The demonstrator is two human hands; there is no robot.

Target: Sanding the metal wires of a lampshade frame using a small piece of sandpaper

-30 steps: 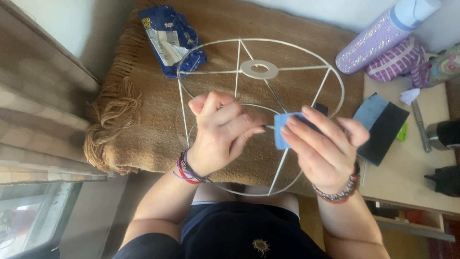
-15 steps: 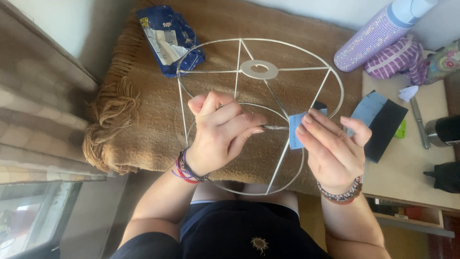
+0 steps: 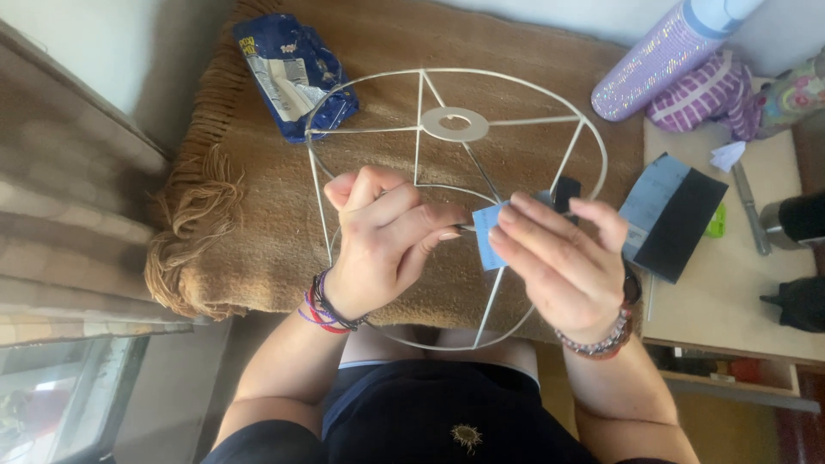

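We look down on a brown fringed blanket [image 3: 258, 206] spread under everything, with a pale wooden counter [image 3: 730, 292] at its right edge. Over the blanket we hold a white wire lampshade frame [image 3: 454, 125], its round rings joined by thin bars and a flat washer at the hub. Our left hand [image 3: 382, 236] is closed around one wire of the lower ring, fingers curled tight, holding the frame steady above our lap. Our right hand [image 3: 563, 266] pinches a small folded piece of blue sandpaper [image 3: 486, 236] against that same wire, just beside the left fingertips; this grip is closed on the paper.

On the counter lies a larger sheet of sandpaper [image 3: 675, 215], blue on one face and black on the other. A glittery purple bottle [image 3: 653, 60] lies at the top right. A crumpled blue packet [image 3: 292, 73] rests on the blanket, touching the frame's upper ring.
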